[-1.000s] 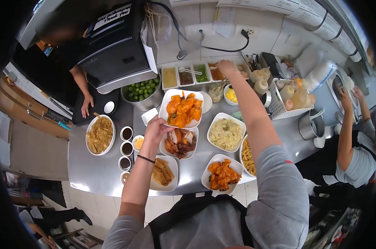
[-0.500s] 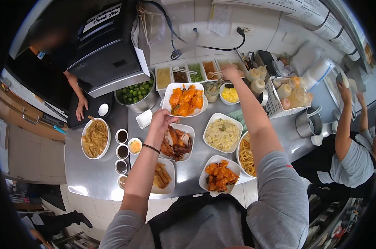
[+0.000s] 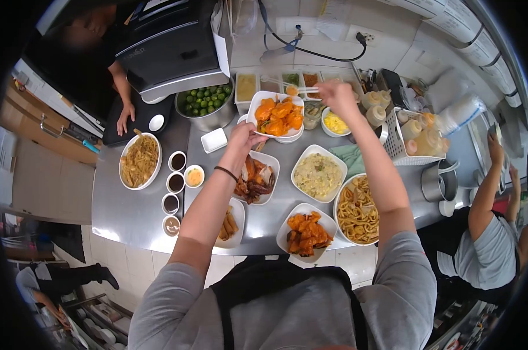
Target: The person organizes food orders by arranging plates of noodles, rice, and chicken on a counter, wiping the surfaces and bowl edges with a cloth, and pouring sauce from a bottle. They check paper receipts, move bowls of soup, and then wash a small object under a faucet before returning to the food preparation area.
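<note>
My left hand [image 3: 245, 142] grips the near-left edge of a white bowl [image 3: 295, 133], raised above the counter and holding orange-sauced pieces [image 3: 278, 116]. Pinched in my right hand [image 3: 337, 98] is a white spoon [image 3: 308, 90], with an orange-brown topping in its tip over the bowl's far edge. Behind it stand topping containers [image 3: 246, 87], partly hidden by the bowl and spoon. Below my left wrist lies a dish of browned roast meat [image 3: 255, 178]. A bowl of yellow bits [image 3: 336, 122] sits below my right hand.
Fried rice [image 3: 318, 174], thick noodles [image 3: 358, 210] and more orange-sauced pieces [image 3: 305, 233] occupy the near counter. Sauce cups [image 3: 170, 203] and thin noodles [image 3: 140, 160] stand left. Limes [image 3: 203, 100] are behind; a bottle basket [image 3: 399, 146] is right. Other people stand at both sides.
My right hand has brought the spoon from the topping containers toward the raised bowl, now carrying topping. My left hand still holds the bowl. The whole view has shifted slightly.
</note>
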{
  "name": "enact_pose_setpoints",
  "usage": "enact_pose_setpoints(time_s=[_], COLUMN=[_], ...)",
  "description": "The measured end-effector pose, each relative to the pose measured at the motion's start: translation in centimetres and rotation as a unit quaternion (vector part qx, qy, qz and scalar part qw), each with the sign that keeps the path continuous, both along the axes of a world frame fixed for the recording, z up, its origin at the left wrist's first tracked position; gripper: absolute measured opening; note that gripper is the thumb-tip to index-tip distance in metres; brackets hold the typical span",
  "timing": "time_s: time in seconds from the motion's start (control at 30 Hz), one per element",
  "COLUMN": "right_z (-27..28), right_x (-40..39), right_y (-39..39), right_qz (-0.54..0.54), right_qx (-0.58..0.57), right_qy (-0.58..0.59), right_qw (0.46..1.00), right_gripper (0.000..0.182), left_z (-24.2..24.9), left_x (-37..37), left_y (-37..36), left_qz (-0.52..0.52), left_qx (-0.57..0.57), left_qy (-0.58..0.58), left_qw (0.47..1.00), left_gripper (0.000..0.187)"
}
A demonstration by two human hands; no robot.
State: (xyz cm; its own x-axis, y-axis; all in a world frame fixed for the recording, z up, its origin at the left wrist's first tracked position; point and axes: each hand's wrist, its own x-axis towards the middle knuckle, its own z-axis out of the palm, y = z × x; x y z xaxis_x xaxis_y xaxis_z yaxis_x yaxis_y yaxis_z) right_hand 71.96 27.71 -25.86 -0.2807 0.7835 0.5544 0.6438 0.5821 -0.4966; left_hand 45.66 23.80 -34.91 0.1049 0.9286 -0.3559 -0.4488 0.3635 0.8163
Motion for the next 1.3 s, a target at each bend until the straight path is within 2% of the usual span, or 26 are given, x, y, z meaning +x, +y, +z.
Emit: enact_pose_setpoints(time_s=[0.03,0.1,0.13,0.2,0.27,0.3,0.33,0.37,0.4,0.43,0.47,0.53,0.57,0.6,0.63,0.7,0.77,0.8,0.83,0.87,0.93,0.97,1.03,1.13,1.23,1.3], right_z=[0.1,0.4,0.8,1.8,1.1,-1.2,-3.2,-5.6,-5.4,-2.2,-3.1,-1.0,-0.2,0.4,1.1,0.3,1.5,-0.1,-0.6,-1.7,-1.9,-4.8,-5.8,-4.6,-6.0,-5.3], right_x=[-0.6,-1.4,-1.3,-0.8,-0.4,0.7,1.1,2.1,1.7,0.6,1.6,1.6,1.9,2.3,2.6,4.1,4.3,5.7,6.8,8.0,7.0,9.9,10.4,7.8,8.4,6.7], right_y=[-0.6,-1.3,-0.9,0.9,3.4,5.3,7.9,10.0,9.0,6.7,7.0,4.3,3.1,1.4,-0.5,-2.8,-6.9,-7.4,-8.4,-9.4,-12.9,-13.0,-16.1,-21.0,-24.7,-27.0], right_qz=[0.003,0.058,0.061,-0.085,-0.174,-0.156,-0.153,-0.116,-0.133,-0.113,-0.119,-0.114,-0.131,-0.149,-0.13,-0.139,-0.166,-0.184,-0.189,-0.121,-0.164,-0.194,-0.264,-0.41,-0.457,-0.431], right_qx=[0.0,0.181,0.183,0.192,0.026,0.057,-0.015,-0.057,-0.016,-0.07,0.009,0.018,-0.004,0.022,0.06,0.075,-0.047,-0.037,-0.098,-0.02,0.008,-0.077,-0.096,-0.108,-0.099,0.101], right_qy=[-0.001,-0.226,-0.225,-0.261,-0.383,-0.369,-0.432,-0.407,-0.401,-0.381,-0.331,-0.162,-0.149,-0.161,-0.148,-0.096,-0.065,-0.033,-0.022,-0.043,0.0,0.07,0.041,-0.036,-0.001,-0.024], right_qw=[1.0,0.955,0.955,0.942,0.907,0.915,0.889,0.904,0.906,0.915,0.936,0.98,0.98,0.975,0.979,0.983,0.983,0.982,0.977,0.992,0.986,0.975,0.959,0.905,0.884,0.896], right_gripper=[0.015,0.025,0.025,0.009,0.013,0.014,0.017,0.031,0.045,0.05,0.043,0.018,0.015,0.016,0.019,0.028,0.037,0.032,0.021,0.014,0.026,0.025,0.008,0.019,0.015,0.016], left_z=[0.1,0.2,0.2,-0.1,-0.9,-1.0,0.2,0.1,-0.3,-0.4,-0.5,0.9,1.3,1.5,0.2,4.2,5.0,4.7,5.7,6.8,5.6,4.5,2.1,1.4,-0.9,-1.8], left_x=[0.2,0.4,0.4,0.3,-0.2,-0.7,-0.7,-1.3,-2.6,-4.4,-6.0,-8.9,-10.9,-13.1,-16.3,-19.9,-24.7,-27.6,-29.2,-30.7,-36.5,-39.3,-44.0,-46.9,-50.3,-49.8], left_y=[0.0,-0.1,-0.1,-0.3,-0.7,-1.1,-2.4,-3.2,-4.0,-5.1,-6.3,-9.2,-10.5,-11.8,-12.4,-15.2,-16.2,-16.0,-16.0,-15.8,-13.4,-12.0,-9.3,-5.9,-2.3,-1.9], left_qz=[0.011,0.024,0.027,0.038,0.04,0.038,0.057,0.065,0.075,-0.014,-0.107,-0.058,0.02,0.095,0.106,0.194,0.231,0.233,0.274,0.312,0.34,0.374,0.387,0.414,0.408,0.409], left_qx=[0.005,0.007,0.009,-0.001,-0.009,-0.017,-0.037,-0.042,-0.047,0.058,0.145,0.12,0.045,-0.026,-0.026,-0.079,-0.04,0.008,0.015,0.019,0.006,-0.013,-0.001,0.011,0.008,0.121], left_qy=[-0.009,-0.017,-0.017,-0.036,-0.047,-0.058,-0.072,-0.088,-0.106,0.112,0.326,0.313,0.108,-0.107,-0.094,-0.009,-0.038,-0.045,-0.034,-0.022,-0.031,-0.042,-0.014,0.001,-0.004,-0.02], left_qw=[1.0,1.0,0.999,0.999,0.998,0.997,0.995,0.993,0.99,0.992,0.928,0.94,0.993,0.989,0.99,0.978,0.971,0.971,0.961,0.95,0.94,0.927,0.922,0.91,0.913,0.904], left_gripper=[0.033,0.031,0.031,0.029,0.028,0.027,0.026,0.025,0.023,0.021,0.02,0.016,0.017,0.017,0.015,0.021,0.028,0.031,0.032,0.032,0.033,0.034,0.034,0.034,0.034,0.029])
